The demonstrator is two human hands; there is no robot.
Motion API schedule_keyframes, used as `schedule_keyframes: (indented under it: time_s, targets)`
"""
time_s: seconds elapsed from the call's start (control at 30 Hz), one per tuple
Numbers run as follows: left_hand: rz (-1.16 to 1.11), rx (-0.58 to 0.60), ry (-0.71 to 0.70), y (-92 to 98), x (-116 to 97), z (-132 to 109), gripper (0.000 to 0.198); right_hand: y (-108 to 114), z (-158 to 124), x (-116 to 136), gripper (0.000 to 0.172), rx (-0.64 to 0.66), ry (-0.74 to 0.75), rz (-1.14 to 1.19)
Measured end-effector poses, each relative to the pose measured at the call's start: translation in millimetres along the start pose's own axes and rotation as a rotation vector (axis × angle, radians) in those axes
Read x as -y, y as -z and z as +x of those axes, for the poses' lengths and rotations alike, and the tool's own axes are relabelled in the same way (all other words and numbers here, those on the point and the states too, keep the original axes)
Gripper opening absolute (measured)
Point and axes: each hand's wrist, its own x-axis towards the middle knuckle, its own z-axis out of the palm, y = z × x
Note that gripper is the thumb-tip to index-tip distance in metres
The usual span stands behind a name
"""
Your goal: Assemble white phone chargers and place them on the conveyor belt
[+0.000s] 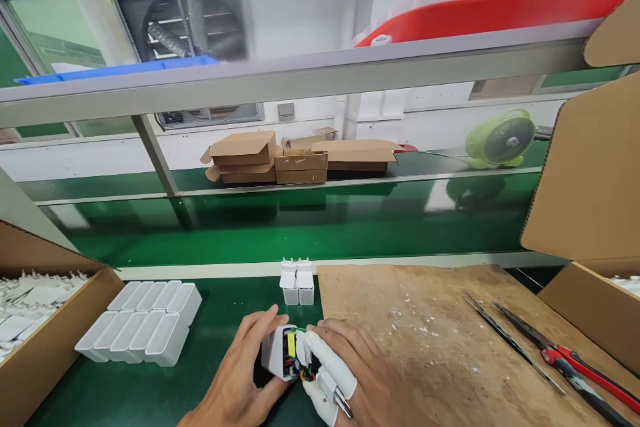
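My left hand (pixel 240 373) is wrapped round a white charger housing (pixel 275 351) near the front edge of the green bench. A circuit board (pixel 293 355) with a yellow part shows at the housing's open end. My right hand (pixel 350 367), with white finger cots on two fingers, pinches the plug end piece (pixel 327 383) against that open end. Just beyond the hands stand two assembled white chargers (pixel 297 282), prongs up.
Two rows of empty white housings (pixel 143 323) lie at left, beside a cardboard box of white parts (pixel 30 307). A worn wooden board (pixel 425 320) carries tweezers (pixel 510 340) and red-handled cutters (pixel 575 360). Another cardboard box (pixel 590 213) stands at right. Beyond are the conveyor belt (pixel 300 220), boxes and a green fan (pixel 500 139).
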Motion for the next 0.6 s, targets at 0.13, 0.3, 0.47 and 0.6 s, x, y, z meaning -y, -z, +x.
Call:
schedule_keyframes:
  time_s: [0.13, 0.3, 0.47, 0.6]
  targets:
    - [-0.013, 0.007, 0.007, 0.3, -3, 0, 0.089, -2, 1, -3, 0.057, -0.025, 0.017, -0.005]
    - [-0.030, 0.033, 0.019, 0.2, -6, 0, 0.087, -7, -1, -4, 0.057, 0.005, 0.029, 0.003]
    - [0.036, 0.039, 0.005, -0.4, -8, -3, 0.090, -10, -3, -2, 0.065, 0.081, -0.007, 0.072]
    - [-0.168, 0.147, 0.060, -1.4, -12, -5, 0.101, -7, 1, -4, 0.069, 0.013, -0.069, 0.259]
